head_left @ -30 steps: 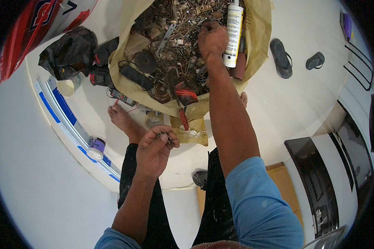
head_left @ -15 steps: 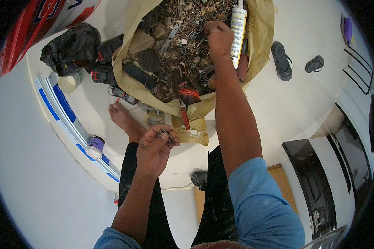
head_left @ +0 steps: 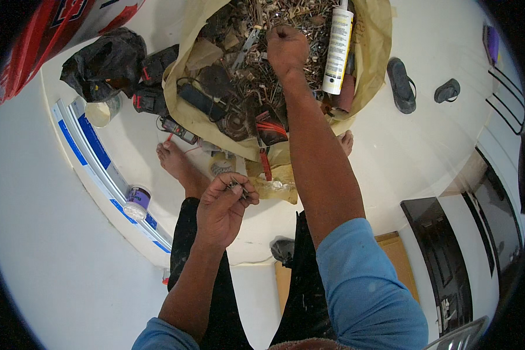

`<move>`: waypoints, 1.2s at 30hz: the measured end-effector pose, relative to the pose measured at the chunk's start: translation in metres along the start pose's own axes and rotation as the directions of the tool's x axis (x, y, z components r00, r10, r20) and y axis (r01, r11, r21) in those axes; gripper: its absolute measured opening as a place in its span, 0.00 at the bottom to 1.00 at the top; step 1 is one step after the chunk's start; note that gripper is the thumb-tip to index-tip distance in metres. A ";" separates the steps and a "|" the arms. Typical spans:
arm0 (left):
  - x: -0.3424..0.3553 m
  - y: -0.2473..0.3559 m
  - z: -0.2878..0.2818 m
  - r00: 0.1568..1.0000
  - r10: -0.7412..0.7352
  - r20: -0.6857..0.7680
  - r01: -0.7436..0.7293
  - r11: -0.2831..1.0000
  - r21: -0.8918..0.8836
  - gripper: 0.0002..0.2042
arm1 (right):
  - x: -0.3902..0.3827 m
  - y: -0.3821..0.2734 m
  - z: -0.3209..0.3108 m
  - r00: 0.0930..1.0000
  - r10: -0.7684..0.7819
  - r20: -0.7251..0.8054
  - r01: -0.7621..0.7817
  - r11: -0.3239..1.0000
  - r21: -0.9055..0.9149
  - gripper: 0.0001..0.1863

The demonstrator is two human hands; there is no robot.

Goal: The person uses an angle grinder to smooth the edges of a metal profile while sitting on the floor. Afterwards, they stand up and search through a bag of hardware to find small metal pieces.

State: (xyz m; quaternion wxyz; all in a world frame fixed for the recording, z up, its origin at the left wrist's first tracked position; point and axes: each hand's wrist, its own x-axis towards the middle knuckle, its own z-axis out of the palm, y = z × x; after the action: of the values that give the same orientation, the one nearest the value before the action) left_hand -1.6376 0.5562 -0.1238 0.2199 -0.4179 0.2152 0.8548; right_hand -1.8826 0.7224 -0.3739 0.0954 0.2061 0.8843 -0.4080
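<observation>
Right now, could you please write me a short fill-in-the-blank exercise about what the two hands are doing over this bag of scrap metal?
1. The right hand reaches into the pile of ____ bits inside the tan bag.
2. The left hand pinches small pieces, closer to the person's ____ than the bag.
3. The white tube lies to the ____ of the right hand.
4. Two dark ____ lie on the white floor right of the bag.

Missing words: metal; body; right; sandals
</observation>
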 end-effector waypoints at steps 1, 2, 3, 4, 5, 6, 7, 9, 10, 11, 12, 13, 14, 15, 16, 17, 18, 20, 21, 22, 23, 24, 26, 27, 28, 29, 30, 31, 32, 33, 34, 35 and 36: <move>0.001 0.001 0.001 1.000 -0.004 0.001 0.004 1.000 0.002 0.09 | 0.003 0.008 0.000 1.000 0.011 0.014 -0.012 0.997 0.075 0.13; -0.001 0.001 0.001 1.000 0.006 -0.011 -0.006 1.000 -0.003 0.09 | -0.002 -0.001 -0.005 0.989 0.095 0.117 -0.125 0.952 0.279 0.11; -0.002 0.002 0.001 1.000 0.013 -0.023 -0.013 1.000 -0.006 0.09 | -0.008 -0.009 -0.013 0.960 0.158 0.233 -0.251 0.855 0.455 0.10; -0.003 0.001 0.000 0.999 0.015 -0.029 -0.015 1.000 -0.011 0.09 | -0.014 -0.015 -0.024 0.916 0.193 0.351 -0.377 0.713 0.591 0.09; -0.003 0.002 0.001 1.000 0.008 -0.030 -0.009 1.000 -0.012 0.09 | -0.016 -0.012 -0.033 0.899 0.173 0.402 -0.410 0.655 0.635 0.08; -0.003 0.001 0.000 1.000 0.000 -0.031 0.000 1.000 -0.015 0.09 | -0.017 -0.010 -0.041 0.881 0.148 0.450 -0.443 0.593 0.672 0.07; -0.004 0.002 0.000 0.999 -0.002 -0.033 0.002 1.000 -0.015 0.09 | -0.019 -0.008 -0.047 0.859 0.118 0.499 -0.480 0.525 0.703 0.07; -0.004 0.003 0.001 0.999 -0.003 -0.031 0.003 1.000 -0.016 0.09 | -0.023 -0.004 -0.061 0.814 -0.025 0.581 -0.521 0.414 0.747 0.06; -0.004 0.003 0.001 1.000 -0.001 -0.029 0.001 1.000 -0.015 0.09 | -0.026 -0.007 -0.065 0.786 -0.102 0.610 -0.544 0.355 0.760 0.07; -0.004 0.003 0.001 1.000 0.000 -0.026 -0.001 1.000 -0.015 0.09 | -0.030 -0.010 -0.068 0.783 -0.142 0.605 -0.536 0.340 0.773 0.07; -0.003 0.003 0.001 1.000 0.001 -0.023 -0.001 1.000 -0.014 0.09 | -0.034 -0.013 -0.071 0.780 -0.182 0.598 -0.527 0.324 0.786 0.07; -0.003 0.002 0.001 1.000 0.003 -0.022 -0.003 1.000 -0.011 0.09 | -0.037 -0.018 -0.076 0.777 -0.221 0.590 -0.518 0.308 0.798 0.08; -0.003 0.002 0.000 1.000 0.004 -0.022 -0.004 1.000 -0.007 0.09 | -0.040 -0.022 -0.081 0.774 -0.220 0.594 -0.517 0.322 0.793 0.08; -0.003 0.002 0.000 1.000 0.008 -0.025 -0.008 1.000 0.000 0.09 | -0.043 -0.027 -0.086 0.772 -0.220 0.597 -0.515 0.335 0.789 0.08; -0.003 0.002 0.001 1.000 0.009 -0.024 -0.009 1.000 0.007 0.09 | -0.047 -0.031 -0.094 0.772 -0.217 0.598 -0.510 0.351 0.786 0.08; -0.003 0.002 -0.001 1.000 0.018 -0.006 -0.019 1.000 -0.009 0.10 | -0.052 -0.032 -0.102 0.741 -0.225 0.632 -0.501 0.442 0.744 0.08; -0.002 0.003 -0.005 1.000 0.028 0.013 -0.027 0.999 -0.026 0.11 | -0.058 -0.032 -0.113 0.710 -0.227 0.666 -0.485 0.529 0.697 0.08; -0.001 0.004 -0.009 0.998 0.064 0.011 -0.064 0.996 -0.069 0.12 | -0.079 -0.057 -0.137 0.604 -0.185 0.775 -0.413 0.759 0.503 0.10; 0.000 0.004 -0.012 0.996 0.088 -0.010 -0.088 0.992 -0.094 0.13 | -0.098 -0.084 -0.151 0.534 -0.124 0.836 -0.338 0.875 0.346 0.11; 0.000 0.004 -0.011 0.994 0.103 -0.031 -0.106 0.988 -0.114 0.13 | -0.123 -0.099 -0.157 0.561 -0.213 0.800 -0.078 0.948 0.307 0.11; 0.001 0.006 -0.002 0.988 0.090 -0.123 -0.106 0.986 -0.128 0.14 | -0.149 -0.112 -0.159 0.564 -0.305 0.768 0.186 0.952 0.242 0.11; 0.000 0.010 0.012 0.973 0.089 -0.215 -0.122 0.981 -0.148 0.15 | -0.174 -0.127 -0.162 0.503 -0.346 0.792 0.312 0.927 0.208 0.12; 0.000 0.015 0.023 0.966 0.098 -0.241 -0.114 0.992 -0.056 0.16 | -0.215 -0.152 -0.168 0.439 -0.240 0.866 0.357 0.931 0.078 0.20; -0.003 0.014 0.013 0.974 0.141 -0.179 -0.135 0.990 0.043 0.17 | -0.233 -0.157 -0.170 0.480 -0.283 0.830 0.391 0.916 0.086 0.24; -0.003 0.013 0.001 0.978 0.177 -0.112 -0.161 0.977 0.141 0.18 | -0.243 -0.162 -0.173 0.501 -0.296 0.813 0.456 0.889 0.043 0.24; 0.001 0.014 -0.006 0.999 0.040 0.013 -0.037 0.981 -0.188 0.15 | -0.251 -0.167 -0.176 0.521 -0.311 0.795 0.515 0.857 -0.002 0.24; 0.002 0.013 -0.007 0.999 0.053 0.003 -0.051 0.973 -0.226 0.16 | -0.254 -0.171 -0.178 0.539 -0.326 0.776 0.569 0.821 -0.050 0.24; 0.003 0.010 -0.004 0.998 0.065 -0.010 -0.066 0.961 -0.268 0.17 | -0.255 -0.172 -0.180 0.578 -0.384 0.720 0.578 0.816 -0.029 0.21; 0.004 0.009 0.002 0.997 0.077 -0.025 -0.081 0.947 -0.310 0.19 | -0.250 -0.168 -0.180 0.560 -0.372 0.740 0.525 0.850 0.030 0.20; 0.007 0.007 0.010 0.978 0.028 -0.207 -0.081 0.963 -0.256 0.19 | -0.238 -0.161 -0.178 0.540 -0.361 0.760 0.467 0.880 0.086 0.18; 0.011 0.009 0.026 0.924 -0.016 -0.382 -0.065 0.978 -0.199 0.18 | -0.223 -0.153 -0.175 0.524 -0.349 0.777 0.401 0.906 0.137 0.17; 0.010 0.009 0.025 0.913 -0.032 -0.407 -0.045 0.983 -0.179 0.17 | -0.207 -0.141 -0.167 0.632 -0.370 0.681 0.432 0.898 0.087 0.16; 0.008 0.009 0.024 0.900 -0.048 -0.432 -0.025 0.987 -0.160 0.16 | -0.187 -0.124 -0.156 0.722 -0.393 0.569 0.456 0.889 0.036 0.16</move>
State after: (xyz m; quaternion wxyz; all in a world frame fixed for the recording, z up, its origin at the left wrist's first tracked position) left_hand -1.6614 0.5638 -0.1156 0.1368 -0.6157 0.1863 0.7534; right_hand -1.7699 0.7147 -0.1252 0.2655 -0.1366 0.8603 -0.4133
